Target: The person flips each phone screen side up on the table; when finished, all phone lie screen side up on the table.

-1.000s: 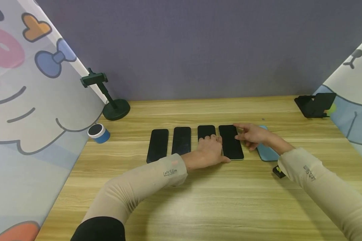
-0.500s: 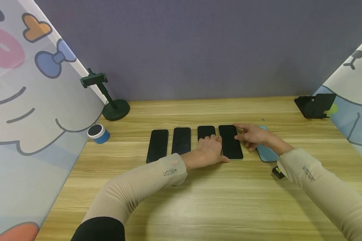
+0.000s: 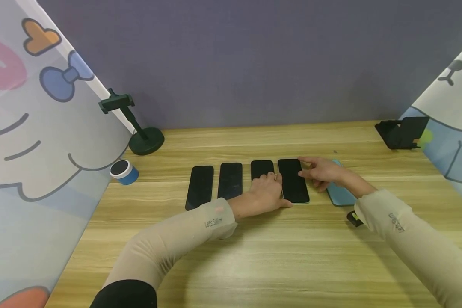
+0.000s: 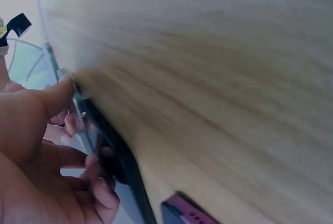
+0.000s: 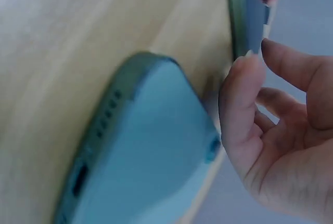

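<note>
A black-screened smartphone (image 3: 294,182) lies face up at the right end of a row of several dark phones. My left hand (image 3: 265,192) touches its left side, the thumb near the lower left corner and the fingers over the neighbouring phone (image 3: 262,167). From the other side my right hand (image 3: 322,170) touches the same smartphone, one fingertip at the upper right corner and another on the right edge. Beneath the right hand and wrist lies a light blue phone (image 3: 340,194), its port end large in the right wrist view. Dark phone edges pass beside my left fingers (image 4: 106,195) in the left wrist view.
Farther left in the row lie two more dark phones (image 3: 200,186) (image 3: 230,179). A dark green stand (image 3: 147,141) and a blue-white jar (image 3: 124,172) are at the left. A black folding stand (image 3: 404,133) sits back right; a small black object (image 3: 354,218) lies by the right sleeve.
The head view has shifted slightly. Both hands keep their places on the smartphone, and the row of phones looks the same.
</note>
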Action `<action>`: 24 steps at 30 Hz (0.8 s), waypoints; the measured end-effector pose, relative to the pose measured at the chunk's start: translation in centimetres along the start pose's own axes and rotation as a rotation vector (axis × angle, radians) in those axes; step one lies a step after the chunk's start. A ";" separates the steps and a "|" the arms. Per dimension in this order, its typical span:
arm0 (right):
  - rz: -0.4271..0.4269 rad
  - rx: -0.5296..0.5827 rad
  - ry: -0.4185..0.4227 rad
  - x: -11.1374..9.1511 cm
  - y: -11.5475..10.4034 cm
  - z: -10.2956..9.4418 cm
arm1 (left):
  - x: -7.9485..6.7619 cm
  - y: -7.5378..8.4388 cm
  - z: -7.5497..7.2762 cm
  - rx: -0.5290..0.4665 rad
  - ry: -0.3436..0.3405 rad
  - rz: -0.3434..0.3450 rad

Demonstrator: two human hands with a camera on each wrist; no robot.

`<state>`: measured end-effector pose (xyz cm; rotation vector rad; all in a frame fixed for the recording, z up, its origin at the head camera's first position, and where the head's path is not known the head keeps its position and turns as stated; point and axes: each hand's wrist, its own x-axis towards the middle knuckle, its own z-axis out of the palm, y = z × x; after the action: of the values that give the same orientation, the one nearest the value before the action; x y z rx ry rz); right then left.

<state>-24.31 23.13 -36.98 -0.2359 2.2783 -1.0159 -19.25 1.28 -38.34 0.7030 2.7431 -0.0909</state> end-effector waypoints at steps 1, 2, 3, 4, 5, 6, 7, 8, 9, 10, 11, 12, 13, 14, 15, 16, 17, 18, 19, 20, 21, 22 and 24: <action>-0.011 -0.021 0.014 -0.3 0.1 -0.3 | -0.1 0.0 -0.1 -0.004 0.001 0.004; -0.019 -0.047 0.032 -0.7 0.2 -0.7 | -0.2 0.1 -0.3 -0.013 0.006 0.009; -0.027 -0.071 0.053 -1.2 0.4 -1.3 | -0.2 0.2 -0.5 -0.019 0.013 0.016; -0.036 -0.102 0.077 -1.6 0.8 -1.8 | -0.2 0.3 -0.8 -0.024 0.023 0.022; -0.039 -0.127 0.097 -2.1 1.2 -2.5 | -0.2 0.4 -1.0 -0.029 0.036 0.031; -0.036 -0.157 0.117 -2.5 1.7 -3.1 | -0.1 0.5 -1.3 -0.038 0.051 0.043; -0.034 -0.169 0.123 -2.9 2.3 -3.8 | 0.0 0.7 -1.6 -0.043 0.063 0.056; -0.028 -0.170 0.124 -3.3 2.9 -4.4 | 0.2 0.9 -1.9 -0.050 0.073 0.073; -0.023 -0.168 0.122 -3.6 3.6 -5.0 | 0.4 1.1 -2.1 -0.057 0.079 0.089; -0.018 -0.168 0.115 -3.9 4.1 -5.5 | 0.7 1.4 -2.3 -0.066 0.082 0.106; -0.010 -0.165 0.105 -4.1 4.6 -6.0 | 1.0 1.7 -2.4 -0.076 0.080 0.125; -0.007 -0.166 0.092 -4.3 5.0 -6.4 | 1.3 2.1 -2.5 -0.081 0.073 0.140; -0.005 -0.161 0.081 -4.4 5.4 -6.7 | 1.6 2.5 -2.5 -0.083 0.063 0.155; 0.001 -0.157 0.071 -4.4 5.7 -6.9 | 2.0 2.9 -2.5 -0.083 0.054 0.167; 0.009 -0.155 0.061 -4.4 6.0 -7.0 | 2.4 3.3 -2.4 -0.079 0.048 0.174; 0.019 -0.148 0.050 -4.3 6.2 -7.1 | 2.7 3.7 -2.3 -0.074 0.042 0.177; 0.028 -0.143 0.044 -4.2 6.4 -7.2 | 3.1 4.1 -2.1 -0.064 0.039 0.178; 0.039 -0.139 0.040 -4.0 6.5 -7.2 | 3.4 4.6 -2.0 -0.049 0.038 0.175; 0.050 -0.134 0.038 -3.8 6.6 -7.2 | 3.7 5.1 -1.9 -0.037 0.037 0.170; 0.055 -0.135 0.037 -3.7 6.7 -7.2 | 3.9 5.6 -1.7 -0.022 0.033 0.158; 0.059 -0.138 0.036 -3.5 6.7 -7.2 | 4.2 6.1 -1.6 -0.016 0.029 0.145; 0.061 -0.139 0.032 -3.4 6.8 -7.2 | 4.4 6.5 -1.4 -0.002 0.021 0.129; 0.063 -0.147 0.026 -3.2 6.8 -7.2 | 4.7 7.5 -1.1 0.017 0.004 0.091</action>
<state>-25.57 33.43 -36.71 -0.2109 2.3715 -0.8257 -19.88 10.20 -38.69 0.8326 2.7129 -0.0932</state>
